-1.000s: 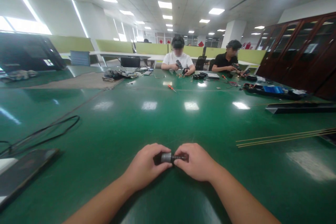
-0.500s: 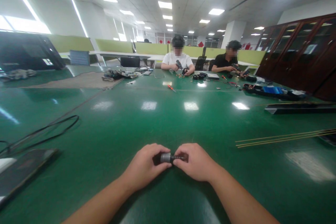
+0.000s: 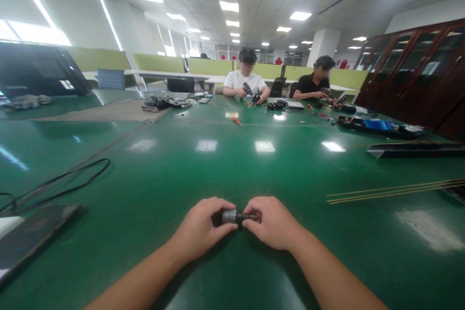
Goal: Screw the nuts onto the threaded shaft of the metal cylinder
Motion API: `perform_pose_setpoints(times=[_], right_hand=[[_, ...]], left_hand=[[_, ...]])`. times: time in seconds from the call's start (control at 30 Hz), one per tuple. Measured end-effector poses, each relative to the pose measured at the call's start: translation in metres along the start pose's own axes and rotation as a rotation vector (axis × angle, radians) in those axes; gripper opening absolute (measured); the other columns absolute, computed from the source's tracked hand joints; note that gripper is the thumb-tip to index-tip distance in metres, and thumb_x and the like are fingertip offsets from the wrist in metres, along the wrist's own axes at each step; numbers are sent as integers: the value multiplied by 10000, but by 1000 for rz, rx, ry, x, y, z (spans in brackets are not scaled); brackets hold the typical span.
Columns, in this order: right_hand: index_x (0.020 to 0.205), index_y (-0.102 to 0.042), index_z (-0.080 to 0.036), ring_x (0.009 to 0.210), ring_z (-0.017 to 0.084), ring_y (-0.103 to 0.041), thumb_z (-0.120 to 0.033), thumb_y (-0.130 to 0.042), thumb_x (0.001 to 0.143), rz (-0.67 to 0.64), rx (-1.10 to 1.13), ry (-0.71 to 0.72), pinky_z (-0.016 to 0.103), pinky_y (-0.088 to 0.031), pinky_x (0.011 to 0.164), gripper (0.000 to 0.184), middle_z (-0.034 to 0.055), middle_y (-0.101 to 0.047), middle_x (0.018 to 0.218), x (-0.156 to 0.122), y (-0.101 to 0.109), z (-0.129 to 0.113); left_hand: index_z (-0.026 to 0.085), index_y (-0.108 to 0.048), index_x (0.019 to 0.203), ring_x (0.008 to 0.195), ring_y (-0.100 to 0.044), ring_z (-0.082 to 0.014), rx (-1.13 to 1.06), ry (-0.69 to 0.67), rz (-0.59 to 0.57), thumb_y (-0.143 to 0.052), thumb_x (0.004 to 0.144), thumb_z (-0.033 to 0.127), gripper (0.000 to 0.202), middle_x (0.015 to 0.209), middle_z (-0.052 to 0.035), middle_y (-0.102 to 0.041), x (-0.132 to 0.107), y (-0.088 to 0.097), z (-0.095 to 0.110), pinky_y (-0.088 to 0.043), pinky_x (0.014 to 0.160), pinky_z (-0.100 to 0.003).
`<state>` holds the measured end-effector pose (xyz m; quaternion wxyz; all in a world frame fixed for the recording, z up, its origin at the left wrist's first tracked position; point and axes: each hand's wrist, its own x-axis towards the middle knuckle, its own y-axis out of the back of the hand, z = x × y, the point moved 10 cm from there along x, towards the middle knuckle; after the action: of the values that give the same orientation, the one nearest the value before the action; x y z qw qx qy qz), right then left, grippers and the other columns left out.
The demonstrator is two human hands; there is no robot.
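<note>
Low in the middle of the view, a small cylindrical part (image 3: 229, 216) lies sideways between my two hands. It has a grey metal body and a narrower dark, ridged shaft (image 3: 248, 216) on the right. My left hand (image 3: 203, 225) grips the grey body between thumb and fingers, covering its left end. On the other side, my right hand (image 3: 272, 223) closes thumb and fingers around the shaft, whose far tip is partly hidden by the palm. Both hands are just over the green table (image 3: 174, 169).
Thin yellowish rods (image 3: 381, 193) and a black channel (image 3: 414, 150) lie at the right. At the left are a dark flat panel (image 3: 36, 232) and a black cable (image 3: 83, 174). A screwdriver (image 3: 237, 121) lies farther off. Across the table, two people (image 3: 245, 80) handle power tools.
My right hand has shifted slightly right along the shaft, so a little more of the shaft shows. My left hand keeps its place on the grey body.
</note>
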<state>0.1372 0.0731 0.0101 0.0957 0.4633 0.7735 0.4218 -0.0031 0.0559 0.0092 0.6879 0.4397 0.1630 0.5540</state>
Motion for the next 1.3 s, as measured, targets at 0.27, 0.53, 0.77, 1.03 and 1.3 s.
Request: perform_pose_setpoints(times=[0.27, 0.53, 0.77, 1.03, 1.3], right_hand=[[824, -696, -201, 701, 140, -557, -199, -709, 781, 4, 11, -26, 243, -346, 629, 45, -6, -654, 764, -1, 0, 3], [828, -689, -204, 705, 142, -573, -207, -706, 785, -2, 15, -41, 241, -350, 625, 46, -3, -669, 779, -1, 0, 5], [860, -702, -206, 719, 145, -586, -229, -696, 810, -10, 4, -46, 246, -361, 641, 55, -2, -682, 787, -2, 0, 4], [862, -701, -197, 708, 148, -576, -223, -695, 817, -22, -13, -56, 248, -357, 633, 52, 2, -668, 769, -2, 3, 1], [849, -694, -196, 661, 132, -540, -216, -696, 816, -16, 3, -79, 238, -343, 610, 39, -8, -642, 730, -3, 5, 2]], left_hand=[[266, -703, 1024, 927, -665, -226, 2, 10, 7, -799, 781, 286, 262, 979, 9, -739, 0, 3, 1, -470, 858, -360], [273, -705, 1031, 929, -666, -228, 3, 16, 10, -789, 788, 300, 258, 980, 8, -739, 3, 3, 1, -474, 853, -357], [268, -708, 1035, 942, -671, -225, 3, 11, 13, -777, 794, 305, 254, 1000, 1, -743, 3, 2, 1, -482, 867, -354], [263, -710, 1038, 944, -678, -238, 11, 11, 17, -765, 802, 337, 253, 1006, -17, -748, 2, 4, 0, -498, 866, -366], [265, -710, 1041, 941, -687, -231, 11, 21, 22, -768, 799, 321, 255, 1006, -8, -750, 1, 6, -3, -501, 868, -358]])
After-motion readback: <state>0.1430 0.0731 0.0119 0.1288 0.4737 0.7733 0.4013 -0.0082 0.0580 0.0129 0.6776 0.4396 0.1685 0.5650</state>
